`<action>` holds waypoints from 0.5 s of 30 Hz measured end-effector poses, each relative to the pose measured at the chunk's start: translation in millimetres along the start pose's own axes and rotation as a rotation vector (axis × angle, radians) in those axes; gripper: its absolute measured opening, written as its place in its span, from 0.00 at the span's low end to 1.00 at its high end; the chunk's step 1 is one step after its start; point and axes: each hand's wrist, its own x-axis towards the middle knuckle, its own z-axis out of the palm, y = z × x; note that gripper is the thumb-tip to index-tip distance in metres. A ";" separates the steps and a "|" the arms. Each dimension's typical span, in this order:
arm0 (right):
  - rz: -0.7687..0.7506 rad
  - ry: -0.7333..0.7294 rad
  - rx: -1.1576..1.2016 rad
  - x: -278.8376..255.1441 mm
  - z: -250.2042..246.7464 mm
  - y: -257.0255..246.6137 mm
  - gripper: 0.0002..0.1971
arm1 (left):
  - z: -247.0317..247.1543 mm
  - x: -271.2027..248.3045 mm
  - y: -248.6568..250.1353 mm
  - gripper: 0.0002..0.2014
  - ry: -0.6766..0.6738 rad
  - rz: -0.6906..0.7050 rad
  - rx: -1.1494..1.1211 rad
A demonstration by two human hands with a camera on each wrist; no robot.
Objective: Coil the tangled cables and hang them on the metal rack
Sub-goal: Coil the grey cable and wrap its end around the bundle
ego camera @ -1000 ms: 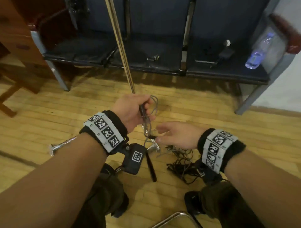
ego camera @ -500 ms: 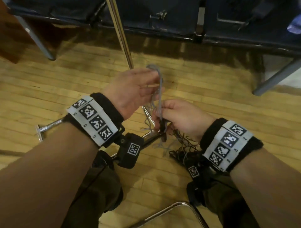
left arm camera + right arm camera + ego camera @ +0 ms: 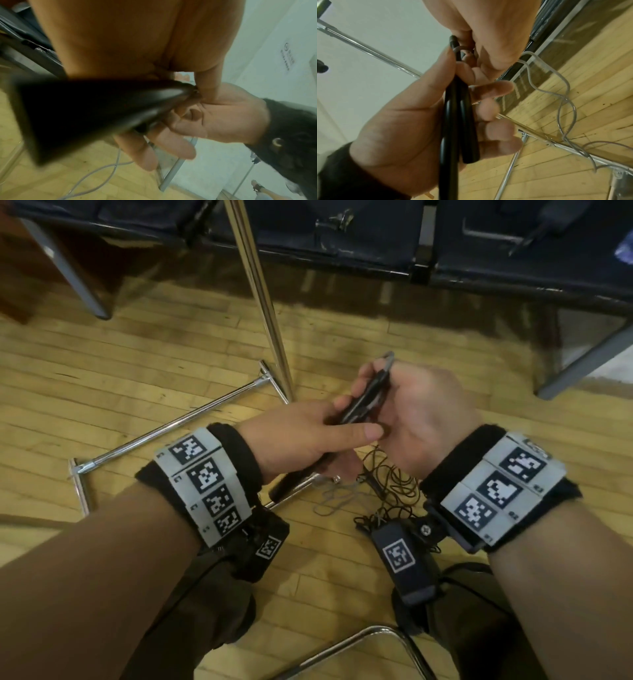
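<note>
Since earlier: both of my hands have closed in on each other, and the black bundle now lies across them instead of hanging below.
Head view, hands: my left hand point(image 3: 301, 436) grips the folded black cable point(image 3: 366, 398), thumb laid straight along it; my right hand point(image 3: 424, 419) curls its fingers round the far end.
Head view, axis: the bundle's long axis runs from my left palm up and away toward the rack pole point(image 3: 263, 302); a thin grey loop pokes out at the far tip.
Head view, floor: the tangled cables point(image 3: 383, 494) lie on the floor by the rack's base bar point(image 3: 171, 426), nearer me than the pole, below both wrists.
Left wrist view: the black cable point(image 3: 85, 112) fills the frame, blurred; my right hand's fingers point(image 3: 178, 147) are bent under it.
Right wrist view: two black strands point(image 3: 457, 115) lie side by side in my left palm point(image 3: 406, 128), fingers curled over them; my right fingers pinch the top end, where a grey cable point(image 3: 565, 94) trails to the floor.
Next move, my judgement: the right hand is nearer the free end, so it should lead the next wrap.
</note>
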 end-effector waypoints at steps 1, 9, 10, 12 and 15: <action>-0.005 -0.006 0.004 0.3 -0.5 0.6 0.08 | 0.2 -1.3 -2.2 0.20 0.018 0.012 0.014; -0.267 0.129 -0.913 1.8 -20.5 -14.2 0.14 | -14.6 -11.0 -10.1 0.10 0.206 0.049 0.039; -0.357 0.098 -1.095 1.5 -22.1 -14.6 0.19 | -16.7 -11.5 -10.8 0.12 0.193 0.062 0.071; -0.429 -0.085 -1.303 -1.1 -19.5 -11.0 0.27 | -17.3 -12.6 -10.5 0.14 0.140 0.085 0.150; -0.346 -0.256 -1.403 -3.6 -13.9 -1.3 0.18 | -18.0 -12.9 -6.8 0.08 0.133 0.071 0.329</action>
